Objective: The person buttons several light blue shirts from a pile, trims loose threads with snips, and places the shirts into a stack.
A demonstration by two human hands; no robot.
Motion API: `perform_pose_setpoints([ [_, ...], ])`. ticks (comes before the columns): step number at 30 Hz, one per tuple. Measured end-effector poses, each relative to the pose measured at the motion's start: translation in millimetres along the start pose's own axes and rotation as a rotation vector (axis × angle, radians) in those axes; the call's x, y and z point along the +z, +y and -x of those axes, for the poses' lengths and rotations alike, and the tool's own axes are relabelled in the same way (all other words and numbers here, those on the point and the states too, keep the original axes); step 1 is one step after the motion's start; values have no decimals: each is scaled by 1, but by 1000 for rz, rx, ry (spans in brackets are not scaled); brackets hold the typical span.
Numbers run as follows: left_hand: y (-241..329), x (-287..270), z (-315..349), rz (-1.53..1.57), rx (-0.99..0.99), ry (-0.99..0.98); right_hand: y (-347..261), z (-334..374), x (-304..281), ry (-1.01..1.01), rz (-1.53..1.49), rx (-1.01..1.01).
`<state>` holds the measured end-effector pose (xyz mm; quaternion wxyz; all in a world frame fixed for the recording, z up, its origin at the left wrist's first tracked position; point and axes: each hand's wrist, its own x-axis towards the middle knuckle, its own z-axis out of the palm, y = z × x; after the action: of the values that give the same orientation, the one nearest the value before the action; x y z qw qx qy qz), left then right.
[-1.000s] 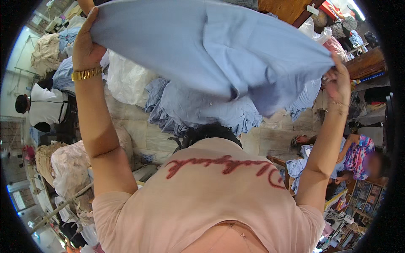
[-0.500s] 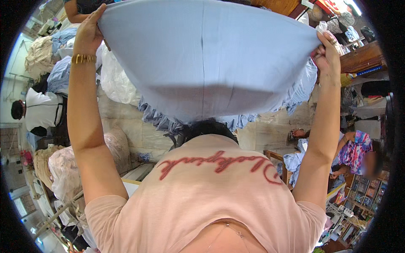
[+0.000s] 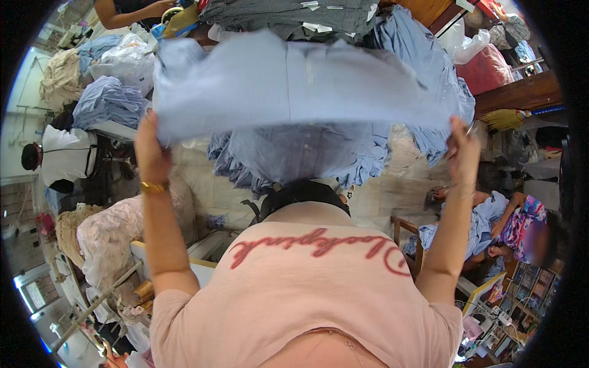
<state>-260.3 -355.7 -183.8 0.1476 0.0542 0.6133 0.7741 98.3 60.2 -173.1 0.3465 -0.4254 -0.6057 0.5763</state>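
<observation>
A light blue shirt (image 3: 233, 92) is stretched wide between my two hands, its far part blurred by motion. My left hand (image 3: 152, 147) grips its near left corner, fingers closed on the cloth. The near right corner is pinched in my right hand (image 3: 463, 147), also closed. Beneath the held cloth lies a stack of light blue shirts (image 3: 307, 150), buttons showing on the top one and sleeves hanging over its near side. The held shirt hides the middle of that stack.
Dark grey folded garments (image 3: 270, 15) lie beyond the stack. At the left are a blue shirt pile (image 3: 110, 101) and a plastic-wrapped bundle (image 3: 116, 233). A person in a patterned top (image 3: 521, 221) sits at the right; another person's hand (image 3: 161, 7) is at the far left.
Both hands have come down and nearer to me, drawing the shirt's near edge with them. The cloth has dropped from its raised, spread position, uncovering the grey garments and the blue stack.
</observation>
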Motion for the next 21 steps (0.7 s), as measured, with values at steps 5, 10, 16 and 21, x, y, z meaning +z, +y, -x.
perform_pose_setpoints([
  [5,-153,-101,44,-267,-299,27,158,62,9,-17,-19,315],
  [10,-167,-77,50,-151,-608,69,247,74,-1,29,-88,689],
  [16,-163,-71,40,-983,-355,-28,271,54,-13,-124,431,440],
  [21,-185,-12,34,-1129,393,-227,290,63,7,-86,852,84],
])
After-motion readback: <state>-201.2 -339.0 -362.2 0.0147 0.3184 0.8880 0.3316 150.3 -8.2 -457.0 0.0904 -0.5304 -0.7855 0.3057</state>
